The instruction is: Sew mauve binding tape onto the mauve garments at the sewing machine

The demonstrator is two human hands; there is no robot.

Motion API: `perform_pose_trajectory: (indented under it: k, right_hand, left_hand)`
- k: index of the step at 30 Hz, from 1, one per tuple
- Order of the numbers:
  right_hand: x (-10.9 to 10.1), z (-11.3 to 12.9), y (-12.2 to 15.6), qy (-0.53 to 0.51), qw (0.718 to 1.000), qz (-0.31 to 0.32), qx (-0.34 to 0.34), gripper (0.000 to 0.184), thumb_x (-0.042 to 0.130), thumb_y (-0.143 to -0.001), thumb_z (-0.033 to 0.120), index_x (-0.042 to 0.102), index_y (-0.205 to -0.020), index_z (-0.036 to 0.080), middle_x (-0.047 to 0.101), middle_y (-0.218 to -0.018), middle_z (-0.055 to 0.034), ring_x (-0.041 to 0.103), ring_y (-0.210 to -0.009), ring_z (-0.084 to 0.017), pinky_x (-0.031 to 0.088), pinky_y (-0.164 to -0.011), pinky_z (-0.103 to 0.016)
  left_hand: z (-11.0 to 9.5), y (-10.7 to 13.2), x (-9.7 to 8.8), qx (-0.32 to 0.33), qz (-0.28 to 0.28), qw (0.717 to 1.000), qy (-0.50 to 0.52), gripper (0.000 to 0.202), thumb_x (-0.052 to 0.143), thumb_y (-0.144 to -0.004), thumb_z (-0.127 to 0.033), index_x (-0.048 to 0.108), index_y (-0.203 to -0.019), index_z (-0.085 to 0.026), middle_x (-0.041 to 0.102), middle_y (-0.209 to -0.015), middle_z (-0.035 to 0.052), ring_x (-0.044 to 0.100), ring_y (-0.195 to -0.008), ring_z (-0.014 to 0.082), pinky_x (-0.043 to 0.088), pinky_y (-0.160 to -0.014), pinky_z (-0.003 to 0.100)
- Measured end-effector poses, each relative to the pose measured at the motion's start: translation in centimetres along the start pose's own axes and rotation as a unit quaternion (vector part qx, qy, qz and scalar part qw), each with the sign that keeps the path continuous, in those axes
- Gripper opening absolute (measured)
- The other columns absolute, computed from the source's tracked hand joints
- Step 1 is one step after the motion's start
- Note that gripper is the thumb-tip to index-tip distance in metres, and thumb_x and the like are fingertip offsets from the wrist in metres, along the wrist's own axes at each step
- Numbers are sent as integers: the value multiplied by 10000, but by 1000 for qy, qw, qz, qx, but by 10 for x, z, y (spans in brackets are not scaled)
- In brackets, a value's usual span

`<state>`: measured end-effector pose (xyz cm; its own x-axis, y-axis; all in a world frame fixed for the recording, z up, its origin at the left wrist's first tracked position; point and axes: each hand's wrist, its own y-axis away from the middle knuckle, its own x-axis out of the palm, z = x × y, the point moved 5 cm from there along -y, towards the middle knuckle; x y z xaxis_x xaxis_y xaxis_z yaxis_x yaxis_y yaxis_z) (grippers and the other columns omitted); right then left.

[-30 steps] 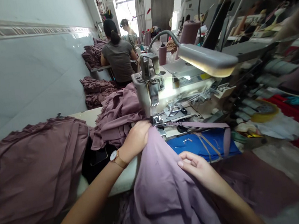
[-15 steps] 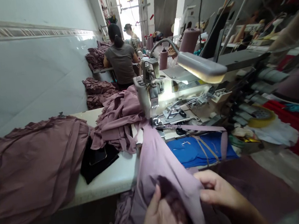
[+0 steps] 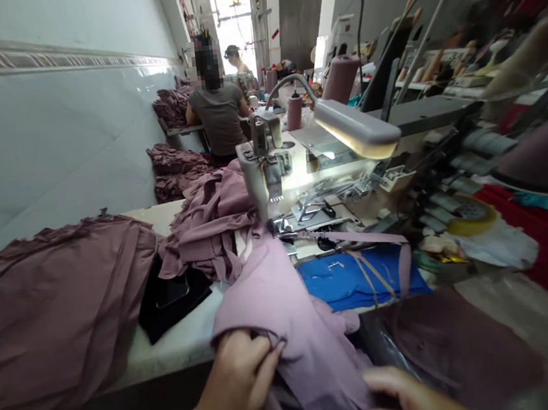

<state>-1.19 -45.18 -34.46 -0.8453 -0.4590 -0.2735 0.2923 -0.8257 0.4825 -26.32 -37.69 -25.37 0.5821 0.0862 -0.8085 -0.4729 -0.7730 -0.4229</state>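
A mauve piece of fabric (image 3: 283,295) hangs toward me from the needle area of a sewing machine (image 3: 276,179). My left hand (image 3: 240,371) is closed on the fabric's left edge, fingers curled under a fold. Lower right, my right hand (image 3: 402,397) pinches the fabric's right side between thumb and fingers; it is slightly blurred and cut off by the frame's bottom. A narrow mauve strip (image 3: 356,237) runs from the machine's presser foot to the right and droops over a folded blue cloth (image 3: 355,278). More sewn mauve fabric (image 3: 211,218) lies heaped behind the needle.
Stacked mauve panels (image 3: 55,313) cover the table's left side, beside a black cloth with a phone (image 3: 173,290) on it. A lit lamp (image 3: 356,128) arches over the machine. Thread cones (image 3: 342,79) stand behind. A person in a grey shirt (image 3: 219,119) sits farther back.
My left hand has moved up and left, from an open palm within the fabric to a grip on its left edge. My right hand has lowered. The fabric now spreads wider to the left.
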Motion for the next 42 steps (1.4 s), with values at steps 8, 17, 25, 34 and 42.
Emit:
perform_pose_trajectory:
  k: [8, 17, 25, 34, 42]
  right_hand:
    - [-1, 34, -22, -48, 992, -30, -109, 331, 665, -805, 465, 787, -1023, 249, 750, -1047, -87, 641, -1016, -325, 488, -935, -399]
    - [7, 29, -36, -77, 988, -63, -119, 267, 644, -809, 425, 603, -705, 183, 576, -700, -5, 537, -720, -186, 441, -681, -264]
    - [8, 42, -49, -200, 969, -80, -124, 261, 641, -859, 391, 612, -1022, 189, 637, -823, -27, 604, -796, -190, 475, -744, -286]
    - [4, 39, -52, -175, 956, -169, -161, 460, 660, -861, 367, 594, -1299, 245, 561, -1385, -114, 526, -1259, -263, 394, -1087, -395]
    - [-4, 69, -62, -99, 968, -162, -165, 256, 608, -872, 373, 721, -1023, 200, 717, -1071, -102, 638, -1050, -277, 487, -948, -381]
  left_hand:
    - [21, -36, 0, -19, 21, 998, -56, 278, 490, -938, -217, 521, -663, -192, 549, -661, 19, 509, -604, 157, 351, -585, 288]
    - [46, -77, -15, -59, -40, 996, -45, 336, 501, -945, -266, 446, -623, -187, 520, -672, 6, 504, -705, 164, 367, -654, 287]
    - [69, -114, -18, -108, -56, 988, 98, 279, 491, -949, -326, 623, -1137, -168, 664, -1204, 81, 607, -1111, 222, 468, -991, 350]
    - [81, -136, -13, -103, 54, 987, 109, 831, 584, -830, -238, 173, -1551, -187, 268, -1595, 74, 307, -1448, 278, 249, -1215, 399]
    - [103, -170, -22, -63, 31, 994, 88, 877, 472, -731, -56, 184, -1550, -179, 255, -1601, 57, 276, -1462, 261, 207, -1232, 428]
